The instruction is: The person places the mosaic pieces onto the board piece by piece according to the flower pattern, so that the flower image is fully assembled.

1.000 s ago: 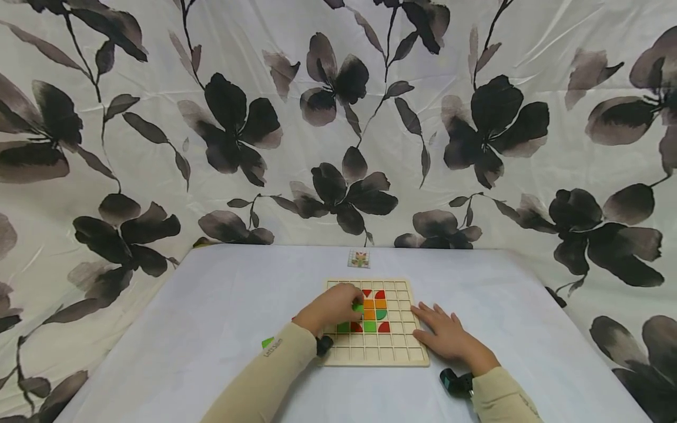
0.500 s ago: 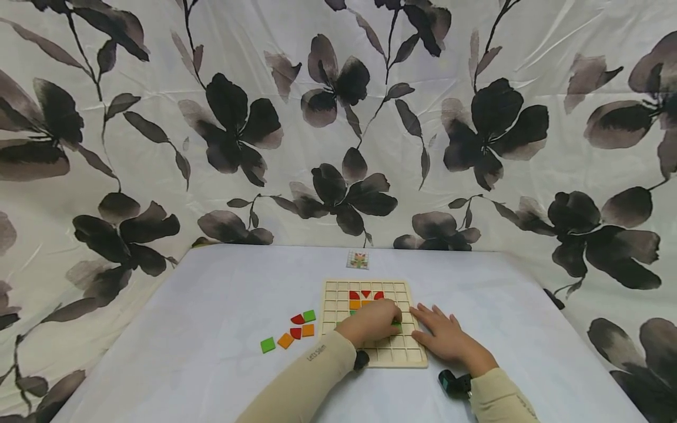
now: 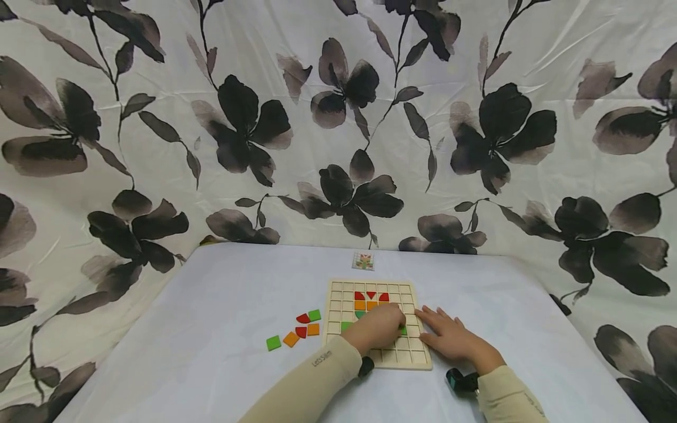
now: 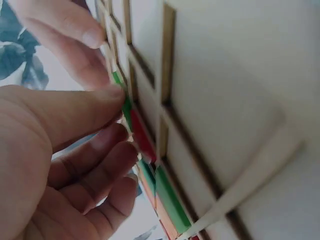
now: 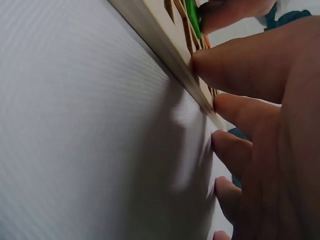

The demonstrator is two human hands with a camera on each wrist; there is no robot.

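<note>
A wooden grid board [image 3: 398, 357] lies on the white table, with red, orange and green tiles set in its cells. My left hand [image 3: 378, 326] reaches over the board and hides part of the pattern. Its thumb and curled fingers are at a green tile [image 4: 124, 97] at the pattern's right side. In the right wrist view, this green tile [image 5: 193, 15] touches a left fingertip. My right hand [image 3: 449, 335] lies with fingers spread at the board's right edge; its thumb [image 5: 235, 60] and a finger touch the rim.
Left of the board lie several loose tiles, among them a green square [image 3: 273, 342], an orange square [image 3: 291, 339] and a red quarter-round [image 3: 301, 332]. A small pattern card [image 3: 363, 261] sits behind the board. Floral cloth [image 3: 359, 200] hangs beyond the table.
My left hand has moved from the pattern's left side to its right side, uncovering the loose tiles. Over the last half second it stays nearly in place. The right hand stays at the board's edge.
</note>
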